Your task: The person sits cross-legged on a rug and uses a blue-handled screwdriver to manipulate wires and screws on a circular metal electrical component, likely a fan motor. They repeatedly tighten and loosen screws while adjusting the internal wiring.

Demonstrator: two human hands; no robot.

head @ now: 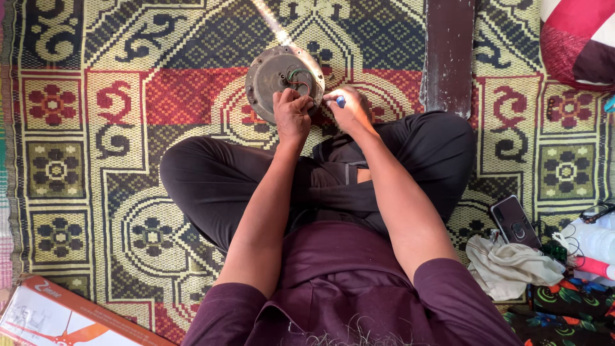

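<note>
Nearest me, at my left, lies one cardboard box (pixel 57 317) with an orange fan pictured on it. At my right sit one crumpled pale cloth (pixel 509 266) and one dark phone (pixel 514 222), just beside each other on the woven mat (pixel 96 128). My two legs are crossed in dark trousers.

Past my knees, one round, rusty metal motor housing (pixel 272 74) rests on the mat, with a few coloured wires (pixel 298 80) curling out near its middle. My left hand (pixel 291 112) is curled tight, its fingers (pixel 301 99) closed over the housing's near rim by the wires. My right hand (pixel 348 106) sits just beside it, fingers (pixel 333 97) pinched shut around one small blue-tipped tool (pixel 341 101); what kind, I cannot tell.

Farther off, one dark wooden blade (pixel 448 51) lies flat, and one red-and-white cushion (pixel 576 38) fills the far right corner.
</note>
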